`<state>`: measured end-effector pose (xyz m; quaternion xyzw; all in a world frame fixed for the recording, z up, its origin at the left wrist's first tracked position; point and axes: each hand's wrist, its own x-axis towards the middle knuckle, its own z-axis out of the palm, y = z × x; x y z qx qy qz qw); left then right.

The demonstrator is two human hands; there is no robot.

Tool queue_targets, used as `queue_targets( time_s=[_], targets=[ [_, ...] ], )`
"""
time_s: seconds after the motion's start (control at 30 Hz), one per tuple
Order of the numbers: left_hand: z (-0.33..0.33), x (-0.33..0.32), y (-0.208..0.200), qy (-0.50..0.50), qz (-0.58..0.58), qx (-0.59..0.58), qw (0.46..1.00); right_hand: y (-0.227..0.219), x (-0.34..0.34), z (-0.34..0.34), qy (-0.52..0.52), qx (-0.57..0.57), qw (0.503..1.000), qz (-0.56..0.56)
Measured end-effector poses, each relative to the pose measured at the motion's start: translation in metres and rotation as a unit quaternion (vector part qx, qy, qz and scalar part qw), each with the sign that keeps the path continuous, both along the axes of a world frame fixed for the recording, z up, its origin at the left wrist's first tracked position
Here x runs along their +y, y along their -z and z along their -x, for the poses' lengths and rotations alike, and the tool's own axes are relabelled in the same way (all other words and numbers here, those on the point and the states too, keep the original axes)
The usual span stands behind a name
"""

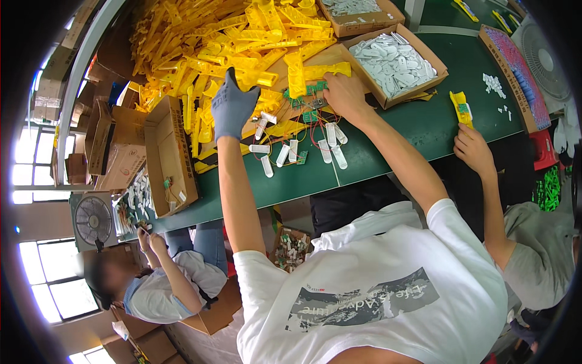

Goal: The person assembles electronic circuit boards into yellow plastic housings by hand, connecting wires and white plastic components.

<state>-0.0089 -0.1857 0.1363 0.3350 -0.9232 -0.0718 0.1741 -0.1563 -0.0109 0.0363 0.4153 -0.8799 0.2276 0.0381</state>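
Note:
My left hand [233, 108], in a grey glove, hovers at the near edge of a heap of yellow plastic shells [212, 54]. Its thumb and forefinger are spread, and nothing shows between them. My bare right hand [347, 97] reaches down with bent fingers beside small green circuit boards [312, 102]; what its fingertips grip, if anything, is hidden. A yellow shell [327, 70] lies just beyond those fingers, and another yellow shell [296, 76] lies to their left. Thin wires link the boards to white plastic pieces [282, 155] spread along the table's near side.
Cardboard boxes of white parts [397, 64] flank the right side of the green table [424, 134]. An open carton [170, 159] stands at left. One person's hand [474, 148] at right holds a yellow shell with a board; another person [173, 279] sits at left.

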Motion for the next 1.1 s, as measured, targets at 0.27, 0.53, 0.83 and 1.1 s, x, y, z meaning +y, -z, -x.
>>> queue_targets(
  time_s=[0.27,0.53,0.83,1.1],
  targets=[
    [-0.072,0.089,0.039,0.194,-0.616,0.529,0.551,-0.016,0.046,-0.015,-0.01,-0.251,0.884,0.394],
    [-0.067,0.162,0.062,0.037,-0.567,0.54,0.621,-0.072,0.108,-0.036,-0.13,-0.298,0.752,0.573],
    [-0.028,0.198,0.031,0.114,-0.597,0.508,0.61,-0.077,0.116,-0.067,-0.228,-0.357,0.742,0.52],
    [-0.044,0.192,0.032,0.102,-0.585,0.453,0.666,-0.089,0.123,-0.079,-0.217,-0.073,0.887,0.401]
  ],
)
